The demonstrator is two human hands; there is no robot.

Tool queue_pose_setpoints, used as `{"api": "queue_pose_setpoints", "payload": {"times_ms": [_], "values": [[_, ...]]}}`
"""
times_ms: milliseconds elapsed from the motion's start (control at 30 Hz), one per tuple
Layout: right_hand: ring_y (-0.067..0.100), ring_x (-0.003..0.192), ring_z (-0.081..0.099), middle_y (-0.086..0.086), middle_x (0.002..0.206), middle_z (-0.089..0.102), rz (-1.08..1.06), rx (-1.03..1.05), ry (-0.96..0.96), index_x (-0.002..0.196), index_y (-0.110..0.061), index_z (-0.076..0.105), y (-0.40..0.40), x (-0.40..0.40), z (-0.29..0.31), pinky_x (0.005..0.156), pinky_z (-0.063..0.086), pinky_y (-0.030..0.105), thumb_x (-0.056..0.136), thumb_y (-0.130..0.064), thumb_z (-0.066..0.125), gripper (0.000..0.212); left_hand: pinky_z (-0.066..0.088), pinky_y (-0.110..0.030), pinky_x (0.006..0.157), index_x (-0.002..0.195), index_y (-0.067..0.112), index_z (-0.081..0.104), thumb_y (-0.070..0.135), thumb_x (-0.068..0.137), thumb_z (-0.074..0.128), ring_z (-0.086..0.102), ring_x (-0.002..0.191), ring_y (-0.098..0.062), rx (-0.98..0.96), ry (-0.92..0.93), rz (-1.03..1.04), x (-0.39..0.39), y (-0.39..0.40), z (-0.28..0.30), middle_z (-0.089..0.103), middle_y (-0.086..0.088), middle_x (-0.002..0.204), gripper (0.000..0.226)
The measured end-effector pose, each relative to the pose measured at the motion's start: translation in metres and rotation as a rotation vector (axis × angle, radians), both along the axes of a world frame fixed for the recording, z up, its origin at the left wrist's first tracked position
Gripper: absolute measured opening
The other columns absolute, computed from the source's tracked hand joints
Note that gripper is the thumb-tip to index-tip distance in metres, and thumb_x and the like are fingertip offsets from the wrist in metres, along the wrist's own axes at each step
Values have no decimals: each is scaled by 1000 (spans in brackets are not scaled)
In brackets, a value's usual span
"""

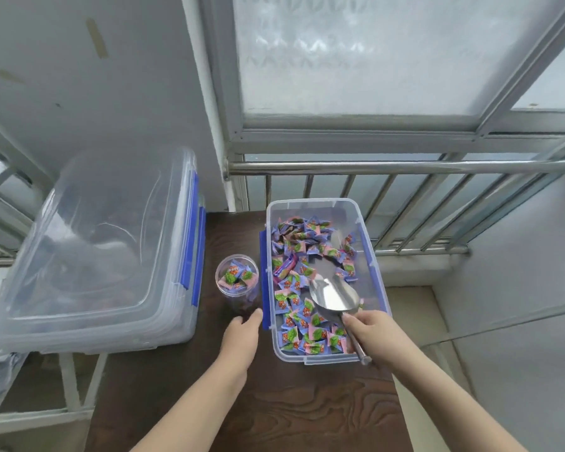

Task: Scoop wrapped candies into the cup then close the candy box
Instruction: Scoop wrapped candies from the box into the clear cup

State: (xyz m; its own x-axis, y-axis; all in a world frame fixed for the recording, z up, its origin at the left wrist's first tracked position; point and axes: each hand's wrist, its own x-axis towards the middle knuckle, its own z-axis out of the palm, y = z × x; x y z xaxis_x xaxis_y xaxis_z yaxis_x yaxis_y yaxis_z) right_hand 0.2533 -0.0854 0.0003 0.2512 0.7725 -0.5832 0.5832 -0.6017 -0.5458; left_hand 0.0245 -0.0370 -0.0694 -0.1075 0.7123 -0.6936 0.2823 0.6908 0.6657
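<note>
A clear candy box [369, 243] with blue latches stands open on the dark wooden table [274, 402]. Several wrapped candies [302, 247] in purple, pink and green lie inside it. My right hand [371, 332] grips the handle of a metal scoop [335, 295], whose empty bowl hovers over the candies near the box's front. A small clear cup [237, 278] with a few candies in it stands left of the box. My left hand [242, 334] rests on the table just in front of the cup, fingers near its base, holding nothing.
A large clear lidded bin [101, 249] with blue latches fills the left side on a white rack. Behind the table are a metal railing [405, 166] and a frosted window. The table's right edge drops to a tiled floor.
</note>
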Motion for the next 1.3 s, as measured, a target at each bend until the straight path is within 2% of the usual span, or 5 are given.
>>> {"api": "queue_pose_setpoints", "payload": {"times_ms": [300, 533, 800, 1100, 1300], "values": [[15, 23, 43, -1, 31, 42, -151, -88, 6, 56, -9, 42, 22, 15, -15, 33, 31, 17, 95, -21, 49, 41, 45, -1, 59, 156, 33, 26, 28, 104, 50, 52, 93, 12, 222, 51, -443, 21, -3, 18, 50, 14, 145, 57], [18, 50, 44, 13, 79, 58, -89, -65, -21, 73, -12, 54, 72, 35, -24, 55, 42, 29, 98, -27, 44, 31, 51, -20, 91, 160, 35, 13, 31, 105, 46, 50, 136, -13, 203, 94, -460, 22, -7, 31, 43, 6, 156, 64], [24, 48, 48, 14, 70, 61, -72, -35, 7, 75, -6, 56, 130, 23, -38, 44, 40, 25, 99, -32, 46, 36, 46, -27, 104, 160, 37, 11, 30, 106, 43, 50, 136, -10, 199, 114, -498, 20, -3, 29, 44, 8, 156, 64], [29, 86, 63, 24, 110, 70, -127, -47, 94, 93, -4, 58, 150, -16, -86, 86, 54, 40, 102, -25, 40, 29, 45, -24, 104, 160, 37, 15, 26, 106, 44, 44, 116, 8, 200, 65, -497, 19, 0, 35, 44, 13, 154, 63], [36, 107, 61, 25, 119, 63, -178, 6, 117, 119, 5, 58, 127, -21, -83, 80, 42, 31, 103, -21, 37, 37, 42, -19, 102, 160, 38, 12, 26, 107, 42, 43, 117, 8, 185, 36, -479, 20, -1, 31, 44, 15, 152, 62]]}}
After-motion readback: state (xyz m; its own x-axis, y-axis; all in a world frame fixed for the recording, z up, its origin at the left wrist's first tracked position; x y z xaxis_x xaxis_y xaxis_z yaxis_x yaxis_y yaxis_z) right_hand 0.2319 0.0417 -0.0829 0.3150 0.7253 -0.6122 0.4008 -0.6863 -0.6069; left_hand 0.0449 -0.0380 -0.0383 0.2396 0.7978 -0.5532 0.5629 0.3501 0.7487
